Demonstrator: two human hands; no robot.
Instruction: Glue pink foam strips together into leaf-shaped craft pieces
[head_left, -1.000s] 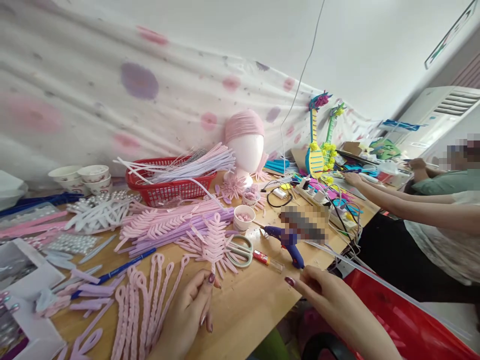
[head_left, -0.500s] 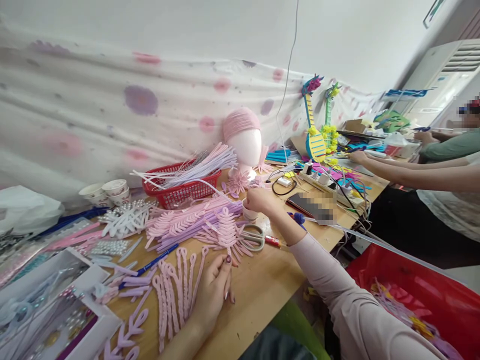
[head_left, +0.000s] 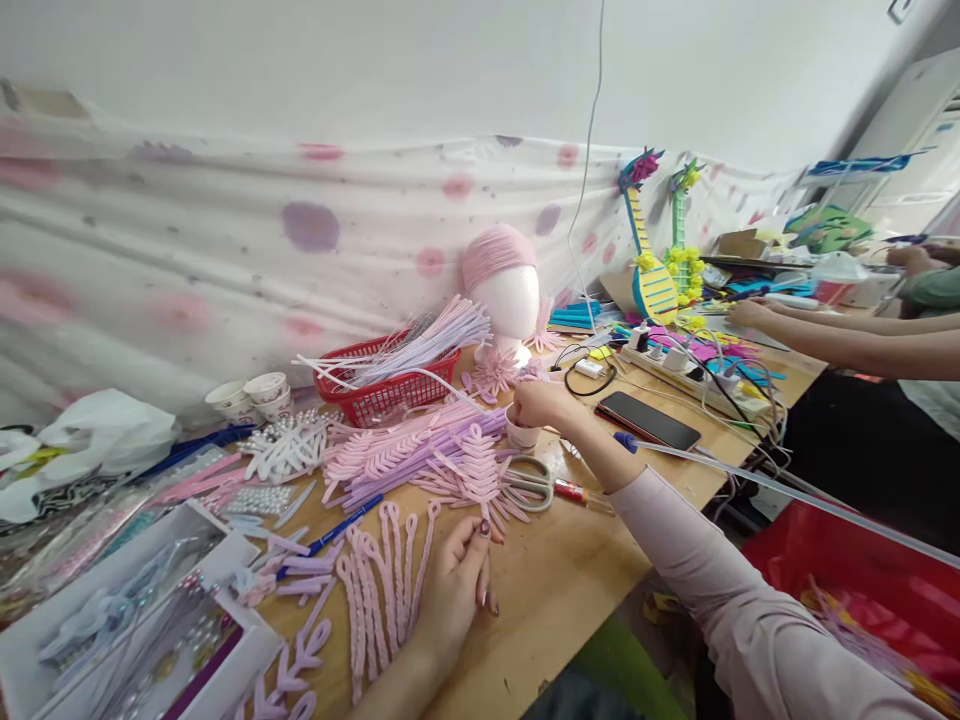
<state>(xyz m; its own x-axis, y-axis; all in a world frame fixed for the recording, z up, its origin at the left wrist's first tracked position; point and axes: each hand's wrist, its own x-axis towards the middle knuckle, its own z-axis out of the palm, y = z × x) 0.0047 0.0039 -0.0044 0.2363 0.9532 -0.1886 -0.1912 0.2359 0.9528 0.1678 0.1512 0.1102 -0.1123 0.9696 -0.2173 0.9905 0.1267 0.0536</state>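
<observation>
Between the thumb and fingers of my left hand (head_left: 459, 578) is the lower end of a pink pipe-cleaner leaf (head_left: 476, 468), its V-shaped rows pointing away from me. My right hand (head_left: 546, 404) reaches into a small white paper cup (head_left: 523, 437), fingertips down inside and hidden. Grey-handled scissors (head_left: 529, 484) lie between the hands, with a red-labelled tube (head_left: 571, 490) just to their right. Several twisted pink strips (head_left: 379, 590) lie left of my left hand. Behind the leaf is a pile of pink and purple pipe cleaners (head_left: 416, 448).
A red basket (head_left: 382, 395) of pale pipe cleaners stands near a white mannequin head (head_left: 514, 300). At left is a white box (head_left: 259, 650) with beads. A phone (head_left: 649, 420) and a power strip (head_left: 697, 385) lie at right. Another person's arm (head_left: 847, 335) reaches in beyond.
The camera view has turned slightly left, so everything sits further right. My left hand keeps its pinch on the leaf, and my right hand stays at the cup.
</observation>
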